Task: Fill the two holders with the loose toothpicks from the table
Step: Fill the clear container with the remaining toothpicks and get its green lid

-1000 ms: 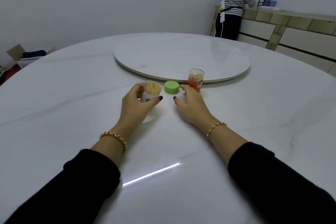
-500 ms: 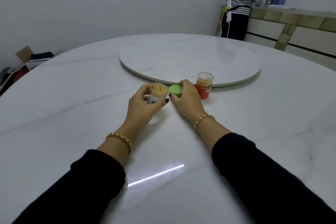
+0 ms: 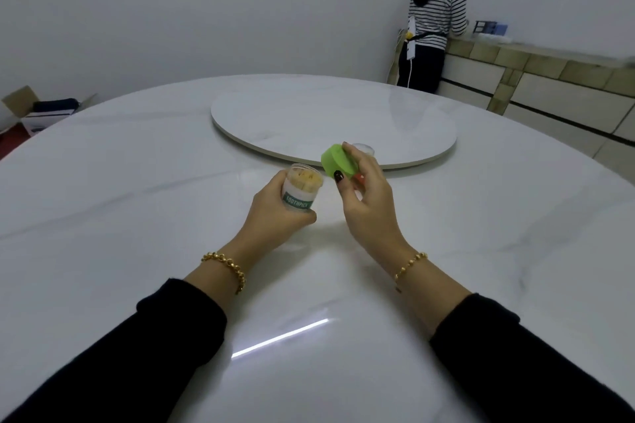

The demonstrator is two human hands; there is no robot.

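The left hand [image 3: 275, 213] grips a clear holder [image 3: 301, 189] around its lower body, lifted just off the white table [image 3: 137, 216] and tilted so its open mouth faces up and away. Toothpicks [image 3: 307, 180] pack the inside, their tan ends showing at the rim. A teal band on the holder carries white capitals that read "TOOTHPICK", the first letter partly hidden by the thumb.

The right hand [image 3: 369, 203] pinches a green lid [image 3: 338, 161] between thumb and fingers, held up in the air just right of the holder and apart from it, its flat top turned to the left. Behind this hand a second holder [image 3: 364, 149] stands on the table at the edge of the turntable [image 3: 309, 113]; only its clear cap and a sliver of red show, so its label cannot be read.

Both wrists wear gold bracelets, and black sleeves cover the forearms. A person in a striped top [image 3: 436, 17] stands far off at a counter.
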